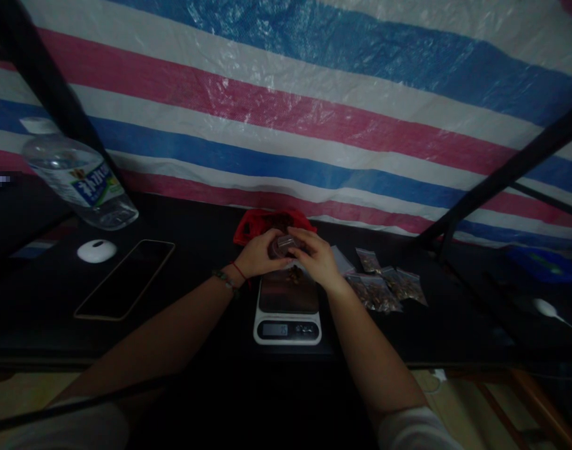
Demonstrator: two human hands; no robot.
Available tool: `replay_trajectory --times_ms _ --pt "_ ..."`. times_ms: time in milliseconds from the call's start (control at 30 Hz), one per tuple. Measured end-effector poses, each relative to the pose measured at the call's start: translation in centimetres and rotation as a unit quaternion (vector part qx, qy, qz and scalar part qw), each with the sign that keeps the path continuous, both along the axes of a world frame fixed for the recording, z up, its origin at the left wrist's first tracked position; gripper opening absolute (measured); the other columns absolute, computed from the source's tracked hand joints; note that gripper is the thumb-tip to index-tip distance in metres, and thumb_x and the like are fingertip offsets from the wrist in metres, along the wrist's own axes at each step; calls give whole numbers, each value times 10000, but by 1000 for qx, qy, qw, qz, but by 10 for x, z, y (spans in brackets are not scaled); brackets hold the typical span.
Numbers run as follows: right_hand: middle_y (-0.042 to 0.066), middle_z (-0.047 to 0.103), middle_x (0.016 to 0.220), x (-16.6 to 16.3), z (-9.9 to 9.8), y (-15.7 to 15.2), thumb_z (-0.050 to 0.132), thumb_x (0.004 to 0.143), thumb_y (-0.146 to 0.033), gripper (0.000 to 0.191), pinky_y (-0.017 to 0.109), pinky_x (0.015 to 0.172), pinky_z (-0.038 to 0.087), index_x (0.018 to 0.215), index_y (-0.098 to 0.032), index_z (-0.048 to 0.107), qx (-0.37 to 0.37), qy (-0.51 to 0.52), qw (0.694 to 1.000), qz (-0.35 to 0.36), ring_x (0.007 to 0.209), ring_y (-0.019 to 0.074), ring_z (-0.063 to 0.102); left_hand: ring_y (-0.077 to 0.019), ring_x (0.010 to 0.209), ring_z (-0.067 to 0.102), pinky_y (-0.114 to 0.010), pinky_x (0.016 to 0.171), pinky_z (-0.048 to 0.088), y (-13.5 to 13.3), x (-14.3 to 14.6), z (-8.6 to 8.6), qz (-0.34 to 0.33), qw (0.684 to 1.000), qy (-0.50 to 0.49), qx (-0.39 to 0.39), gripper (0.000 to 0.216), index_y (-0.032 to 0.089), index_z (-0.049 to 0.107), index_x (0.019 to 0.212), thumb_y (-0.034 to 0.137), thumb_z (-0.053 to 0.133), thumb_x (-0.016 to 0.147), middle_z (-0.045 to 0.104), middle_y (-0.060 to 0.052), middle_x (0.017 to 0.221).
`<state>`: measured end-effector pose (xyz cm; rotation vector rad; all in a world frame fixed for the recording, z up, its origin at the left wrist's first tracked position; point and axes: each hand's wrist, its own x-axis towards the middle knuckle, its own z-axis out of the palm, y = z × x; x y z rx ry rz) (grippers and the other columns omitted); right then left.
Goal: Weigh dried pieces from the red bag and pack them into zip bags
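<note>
My left hand (258, 255) and my right hand (316, 258) meet above the far end of a small kitchen scale (288, 307). Both are closed around a small clear container (282, 245) held between them. Some small brown pieces (294, 274) lie on the scale's platform just below the hands. A red bag (256, 224) sits right behind the hands. A cord and a beaded band circle my left wrist.
Several small clear packets of brown pieces (384, 284) lie right of the scale. A phone (126, 278), a white mouse (97, 250) and a water bottle (79, 178) stand at left. A striped tarp (314, 106) hangs behind the dark table (196, 237). A white object (548, 309) lies far right.
</note>
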<state>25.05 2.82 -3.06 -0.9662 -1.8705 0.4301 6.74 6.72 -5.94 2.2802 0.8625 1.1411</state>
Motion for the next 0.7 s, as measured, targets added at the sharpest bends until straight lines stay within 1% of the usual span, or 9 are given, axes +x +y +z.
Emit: replay_trajectory --times_ms 100,233,333,400,467,533,600,700 --pt "34 618 1241 0 -4 1 641 802 -234 467 367 993 442 1257 -302 563 -18 12 1000 11 1139 196 569 -207 854 627 -304 738 493 -2 1 1 5 1000 -2 -4 475 179 527 1059 393 709 677 630 -44 962" --pt "54 586 1270 1 -9 3 632 802 -227 528 355 969 460 1310 -287 504 -50 38 998 25 1144 197 563 -183 804 619 -285 700 488 -3 0 2 22 1000 -18 -8 404 164 527 1013 364 685 700 623 -42 921" --pt "78 589 1212 4 -5 3 631 767 -183 602 353 921 483 1341 -258 464 -52 2 998 30 1091 199 574 -162 742 613 -267 649 484 -2 -1 1 31 999 -29 -20 390 161 520 1009 338 682 702 624 -37 879" --pt "85 588 1166 10 1 3 625 727 -141 608 362 917 477 1313 -235 492 -42 -50 998 22 1068 204 567 -155 725 614 -263 642 486 0 -1 0 30 999 -30 -33 377 167 518 1004 329 681 706 626 -29 851" --pt "84 581 1134 20 7 4 608 693 -107 558 365 923 464 1237 -217 551 -32 -90 995 -3 1061 207 555 -151 716 615 -264 641 490 1 -2 -1 31 998 -32 -45 356 171 517 990 327 678 713 627 -22 823" --pt "79 576 1114 35 11 5 581 675 -92 496 346 892 471 1159 -200 579 -43 -96 994 -32 1033 200 562 -144 691 612 -260 627 490 1 -2 -1 34 997 -38 -55 352 170 515 986 327 678 716 628 -19 803" --pt "65 593 1073 51 12 6 559 663 -88 442 318 848 480 1094 -186 574 -83 -86 992 -49 974 182 583 -139 670 608 -258 615 490 0 -2 1 38 996 -43 -61 373 166 516 1000 328 685 710 631 -18 798" --pt "29 632 948 74 9 6 574 646 -105 348 278 786 479 987 -174 563 -192 -120 973 -54 861 157 607 -146 689 616 -270 639 497 -1 -2 2 43 996 -48 -66 428 158 520 1047 323 702 696 634 -21 806"
